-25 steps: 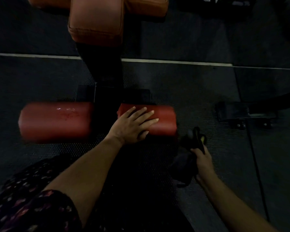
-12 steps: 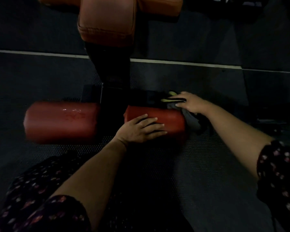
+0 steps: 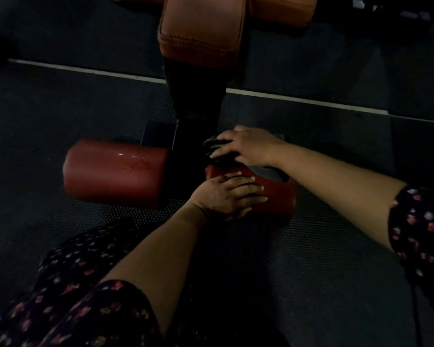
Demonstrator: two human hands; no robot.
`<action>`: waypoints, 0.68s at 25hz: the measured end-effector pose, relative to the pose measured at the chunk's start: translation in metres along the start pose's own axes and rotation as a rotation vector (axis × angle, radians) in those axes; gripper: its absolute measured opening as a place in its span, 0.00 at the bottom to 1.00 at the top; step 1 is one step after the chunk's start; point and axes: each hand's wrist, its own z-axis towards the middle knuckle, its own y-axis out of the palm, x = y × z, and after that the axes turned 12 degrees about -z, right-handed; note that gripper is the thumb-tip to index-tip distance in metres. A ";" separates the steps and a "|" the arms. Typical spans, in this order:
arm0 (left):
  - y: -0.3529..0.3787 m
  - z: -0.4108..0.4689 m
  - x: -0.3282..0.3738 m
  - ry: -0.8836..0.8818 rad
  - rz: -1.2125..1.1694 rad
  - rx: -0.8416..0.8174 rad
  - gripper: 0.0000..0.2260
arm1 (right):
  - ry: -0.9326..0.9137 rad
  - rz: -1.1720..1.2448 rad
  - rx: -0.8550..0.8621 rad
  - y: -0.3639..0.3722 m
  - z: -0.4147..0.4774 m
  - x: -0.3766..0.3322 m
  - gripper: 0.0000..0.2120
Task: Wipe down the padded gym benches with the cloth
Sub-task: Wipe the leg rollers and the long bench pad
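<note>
Two red padded rollers stick out on either side of a black bench post (image 3: pixel 198 106). The left roller (image 3: pixel 113 171) shows a wet sheen on top. My left hand (image 3: pixel 228 196) lies flat with straight fingers on the front of the right roller (image 3: pixel 278 194). My right hand (image 3: pixel 246 146) presses a dark cloth (image 3: pixel 213 144) onto the far top of that roller, close to the post; the cloth's tail (image 3: pixel 271 171) drapes along the roller under my wrist. An orange seat pad (image 3: pixel 203 28) rises above the post.
Dark textured rubber matting (image 3: pixel 336 246) covers the floor all round. A pale strip (image 3: pixel 306 101) runs across it behind the rollers. More orange padding (image 3: pixel 281 8) sits at the top right. My patterned sleeves fill the lower left and right edge.
My right hand brought the cloth up from the floor at the right onto the right roller and has slid it leftward toward the post. My left hand stayed on the roller.
</note>
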 end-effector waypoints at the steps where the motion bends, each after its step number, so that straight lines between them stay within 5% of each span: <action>1: 0.001 0.000 0.001 -0.003 0.013 0.002 0.17 | -0.040 -0.051 0.023 -0.003 -0.005 -0.005 0.24; 6: 0.003 -0.003 0.000 -0.012 0.011 -0.021 0.17 | -0.153 -0.199 0.116 -0.001 -0.005 -0.014 0.23; 11: 0.005 0.000 0.004 -0.275 0.105 -0.047 0.31 | 0.361 0.258 -0.092 0.072 -0.078 0.046 0.30; 14: 0.003 0.002 0.009 -0.365 0.130 -0.101 0.33 | 0.759 0.729 0.113 0.108 -0.120 0.023 0.28; 17: 0.000 0.003 0.011 -0.386 0.106 -0.122 0.33 | 1.051 0.917 0.431 0.120 -0.136 -0.051 0.28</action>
